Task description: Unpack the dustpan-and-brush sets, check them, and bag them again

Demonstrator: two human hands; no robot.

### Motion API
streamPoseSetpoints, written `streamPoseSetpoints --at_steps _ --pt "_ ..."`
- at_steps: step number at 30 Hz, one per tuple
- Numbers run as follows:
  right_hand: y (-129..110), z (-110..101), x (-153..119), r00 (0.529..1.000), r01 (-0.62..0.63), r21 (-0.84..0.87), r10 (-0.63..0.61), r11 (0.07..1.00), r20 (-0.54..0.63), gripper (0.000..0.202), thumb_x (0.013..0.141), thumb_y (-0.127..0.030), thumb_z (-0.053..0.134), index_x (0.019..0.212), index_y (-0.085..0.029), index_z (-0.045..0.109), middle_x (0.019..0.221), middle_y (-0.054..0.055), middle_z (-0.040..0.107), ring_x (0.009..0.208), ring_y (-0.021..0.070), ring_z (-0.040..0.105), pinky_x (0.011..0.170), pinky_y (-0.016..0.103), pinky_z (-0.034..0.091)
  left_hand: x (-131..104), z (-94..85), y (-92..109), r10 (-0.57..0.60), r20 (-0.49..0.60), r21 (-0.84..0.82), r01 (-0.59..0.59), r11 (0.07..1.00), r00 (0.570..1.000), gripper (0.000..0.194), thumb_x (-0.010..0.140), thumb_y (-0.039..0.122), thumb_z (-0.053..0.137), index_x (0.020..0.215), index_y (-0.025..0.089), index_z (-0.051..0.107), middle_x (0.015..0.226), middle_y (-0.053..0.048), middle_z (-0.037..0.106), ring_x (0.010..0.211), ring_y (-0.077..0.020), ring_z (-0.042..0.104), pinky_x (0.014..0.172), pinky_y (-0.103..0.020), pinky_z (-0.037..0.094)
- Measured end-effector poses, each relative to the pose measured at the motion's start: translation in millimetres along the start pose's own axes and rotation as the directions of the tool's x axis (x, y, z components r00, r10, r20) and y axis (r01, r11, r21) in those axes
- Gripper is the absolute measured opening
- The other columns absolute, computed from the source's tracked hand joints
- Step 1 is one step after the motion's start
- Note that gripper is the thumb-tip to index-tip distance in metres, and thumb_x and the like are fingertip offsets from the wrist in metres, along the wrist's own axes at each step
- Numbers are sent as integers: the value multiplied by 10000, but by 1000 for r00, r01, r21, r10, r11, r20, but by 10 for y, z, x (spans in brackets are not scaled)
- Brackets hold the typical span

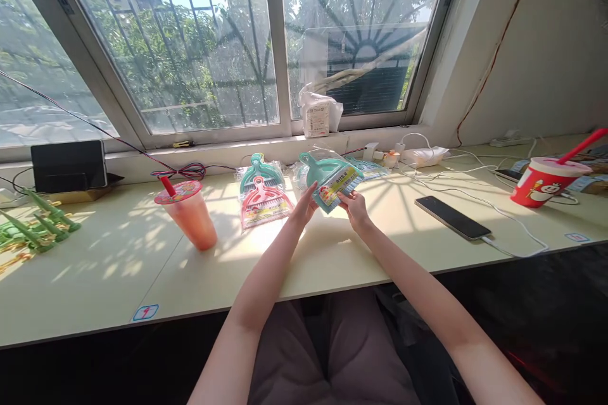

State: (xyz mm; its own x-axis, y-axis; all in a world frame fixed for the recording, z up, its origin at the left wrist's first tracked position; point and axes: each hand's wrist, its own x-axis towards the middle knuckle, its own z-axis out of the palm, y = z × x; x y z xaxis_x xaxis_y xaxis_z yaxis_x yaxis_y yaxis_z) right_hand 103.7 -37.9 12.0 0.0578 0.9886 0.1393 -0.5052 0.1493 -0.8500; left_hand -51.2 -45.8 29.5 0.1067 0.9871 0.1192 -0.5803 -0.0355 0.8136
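Observation:
Between my two hands is a green mini dustpan and brush set with a yellow printed label, tilted above the table. My left hand grips its lower left edge. On the lower right edge, the fingers of my right hand are closed. To the left lie a pink dustpan set and a green dustpan set, both in clear plastic bags and partly overlapping. Behind the held set, another bagged green set is partly hidden.
A tall pink drink cup stands on the table at left; a red cup is at right. A phone lies with a white cable attached. A tablet leans near the window, and a wrapped packet sits on the sill.

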Motion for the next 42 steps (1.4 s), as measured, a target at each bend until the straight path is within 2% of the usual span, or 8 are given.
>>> streamPoseSetpoints --at_steps 3,7,11,16,24,31,37,42 --pt "-1 1 -3 998 30 25 -29 999 -53 341 604 -181 871 873 -152 664 883 46 765 802 174 722 753 314 627 -1 22 -26 90 75 -39 -87 995 993 439 827 441 751 1177 191 661 1137 -86 732 1141 -261 666 977 -398 540" --pt "28 9 -7 998 31 6 -31 1000 -51 331 616 -190 859 881 -154 664 885 54 764 821 185 725 756 321 629 2 45 -45 181 14 -2 -181 984 983 542 727 348 848 1212 221 643 1133 -70 730 1140 -252 664 1003 -401 519" --pt "53 -10 21 993 71 5 -70 997 -99 328 632 -213 848 896 -172 657 895 39 758 840 187 728 768 325 632 -26 179 -209 109 -91 93 -100 991 990 583 664 345 890 1172 216 634 1118 -82 725 1089 -264 682 976 -429 529" --pt "20 -44 58 976 111 74 -95 991 -196 275 667 -171 803 860 -178 608 843 26 738 829 180 727 814 323 629 -40 300 -373 30 -16 142 -27 989 999 580 666 453 877 1123 190 634 1176 -116 705 1065 -269 685 948 -440 542" --pt "-39 -3 15 1000 12 85 -14 996 27 243 714 -241 745 908 -200 605 920 26 746 918 204 727 868 370 619 45 163 -323 243 -165 256 -196 947 956 487 634 336 883 1025 179 640 1019 -86 734 1028 -269 679 922 -393 525" --pt "-123 -94 115 978 68 89 -49 994 -201 271 713 -264 787 916 -208 615 911 2 730 908 161 709 806 287 607 -7 270 -316 293 -119 342 -238 909 949 332 662 289 864 932 226 682 1011 -59 742 1128 -302 644 932 -397 527" --pt "-185 -261 204 973 -29 80 47 996 -225 275 682 -270 855 858 -184 661 822 11 725 815 170 714 762 302 637 -40 295 -363 297 -177 496 -175 850 938 377 610 360 916 881 228 690 853 -53 722 1015 -306 671 879 -379 528" --pt "-207 -289 236 945 20 103 15 995 -327 285 681 -246 866 850 -178 648 854 29 735 879 193 723 778 321 652 -59 320 -342 224 -165 412 -140 900 960 299 811 496 750 858 205 697 757 -35 682 943 -254 691 844 -350 541"
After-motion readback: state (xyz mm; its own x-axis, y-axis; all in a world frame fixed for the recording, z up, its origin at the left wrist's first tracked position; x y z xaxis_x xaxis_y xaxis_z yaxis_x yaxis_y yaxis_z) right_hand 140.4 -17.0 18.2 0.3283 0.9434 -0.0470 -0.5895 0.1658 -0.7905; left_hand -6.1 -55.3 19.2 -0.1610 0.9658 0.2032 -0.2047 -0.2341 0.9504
